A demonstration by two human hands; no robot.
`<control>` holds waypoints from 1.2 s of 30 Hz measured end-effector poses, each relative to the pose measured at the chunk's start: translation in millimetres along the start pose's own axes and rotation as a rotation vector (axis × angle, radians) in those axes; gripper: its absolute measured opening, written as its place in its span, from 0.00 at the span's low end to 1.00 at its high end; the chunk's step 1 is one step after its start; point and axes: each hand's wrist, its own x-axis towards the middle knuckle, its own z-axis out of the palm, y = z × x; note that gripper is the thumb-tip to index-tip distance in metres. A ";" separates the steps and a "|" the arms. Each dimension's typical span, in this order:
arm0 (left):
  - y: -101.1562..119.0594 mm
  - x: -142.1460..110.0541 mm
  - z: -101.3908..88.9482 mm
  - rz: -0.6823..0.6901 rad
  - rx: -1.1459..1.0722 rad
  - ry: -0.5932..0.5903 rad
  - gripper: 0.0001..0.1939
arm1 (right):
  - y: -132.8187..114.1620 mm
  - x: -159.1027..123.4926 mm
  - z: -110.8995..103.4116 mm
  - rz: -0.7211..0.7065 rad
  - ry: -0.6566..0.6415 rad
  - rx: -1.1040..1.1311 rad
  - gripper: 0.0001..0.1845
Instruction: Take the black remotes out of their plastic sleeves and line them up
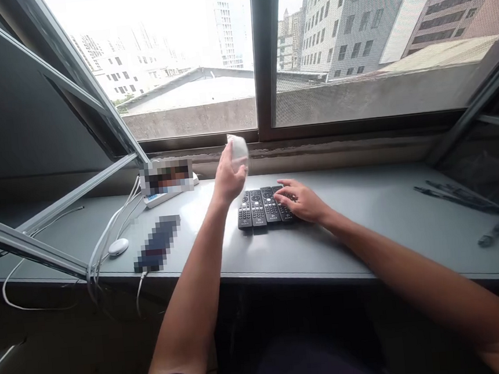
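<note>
We hold a blurred white item (240, 153) in our left hand (229, 176) — right hand (302, 201) loosely spread, remotes (257, 208) at its left.

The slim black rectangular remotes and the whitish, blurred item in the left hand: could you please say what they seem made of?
Black remotes: probably hard plastic, fairly matte, judging by their dark, straight-edged, button-covered fronts. Whitish item in the left hand: perhaps cloth, paper or thin plastic; blur hides its finish.
</note>
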 end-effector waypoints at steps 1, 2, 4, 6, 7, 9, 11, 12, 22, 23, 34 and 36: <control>9.9 -1.2 10.0 -0.035 -0.177 0.008 0.45 | -3.9 0.0 -3.1 -0.017 -0.019 0.076 0.19; 18.9 -3.4 19.7 -0.075 -0.374 0.002 0.47 | -7.6 0.0 -5.8 -0.032 -0.040 0.156 0.20; 32.9 -9.4 36.6 -0.155 -0.771 0.000 0.49 | -13.2 0.1 -8.6 -0.057 -0.050 0.318 0.20; 39.4 -14.7 48.2 -0.231 -1.130 0.041 0.51 | -15.3 0.1 -7.5 -0.052 -0.052 0.457 0.19; 39.4 -16.5 51.8 -0.280 -1.272 0.081 0.52 | -15.1 0.0 -5.9 -0.038 -0.044 0.497 0.20; 33.9 -18.5 54.6 -0.377 -1.470 0.164 0.52 | -12.8 0.0 -1.6 -0.001 0.004 0.513 0.20; 23.3 -19.6 52.8 -0.442 -1.566 0.231 0.48 | -9.8 0.2 2.2 0.015 0.075 0.506 0.20; 17.3 -20.4 50.7 -0.451 -1.586 0.254 0.45 | -8.4 0.6 3.5 0.012 0.104 0.514 0.20; -1.0 -32.2 40.5 -0.492 -1.602 0.131 0.22 | -10.4 4.7 -0.2 -0.137 0.468 0.341 0.17; 1.2 -33.8 42.2 -0.492 -1.594 0.075 0.22 | -11.5 4.7 -1.5 -0.172 0.491 0.271 0.11; 5.5 -45.2 58.2 -0.532 -1.316 -0.264 0.08 | -13.4 7.2 -3.1 -0.476 0.361 -0.068 0.19; 1.6 -43.5 57.4 -0.500 -1.305 -0.174 0.10 | -12.5 6.9 -3.3 -0.451 0.399 -0.085 0.20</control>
